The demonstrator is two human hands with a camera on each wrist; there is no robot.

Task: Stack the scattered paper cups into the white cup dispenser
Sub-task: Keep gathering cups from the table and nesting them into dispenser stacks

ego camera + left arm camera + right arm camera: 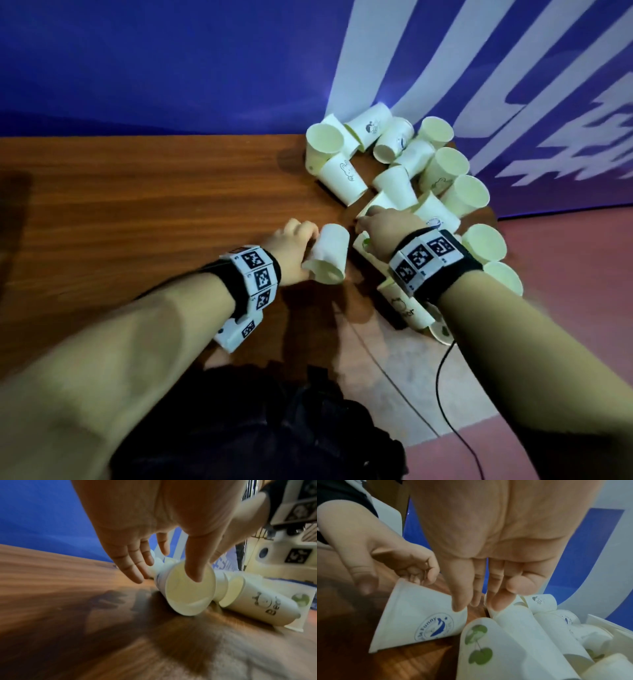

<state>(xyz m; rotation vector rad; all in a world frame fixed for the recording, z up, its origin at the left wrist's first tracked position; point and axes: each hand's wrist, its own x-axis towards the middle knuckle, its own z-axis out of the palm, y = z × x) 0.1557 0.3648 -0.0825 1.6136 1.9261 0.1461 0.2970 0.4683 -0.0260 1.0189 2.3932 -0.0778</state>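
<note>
The left hand (291, 251) grips 1 paper cup (328, 254) lying on its side at mid-frame of the head view, thumb inside its mouth. The right hand (383, 228), fingers straight, touches a cup (518, 626) in the pile (404, 164) at upper right. No dispenser is visible. A squeeze could crush the thin rim; a nudge could roll cups off the table (137, 205).

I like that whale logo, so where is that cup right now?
On its side on the wooden table, the whale cup lies under the left hand, left of the cup pile.
</note>
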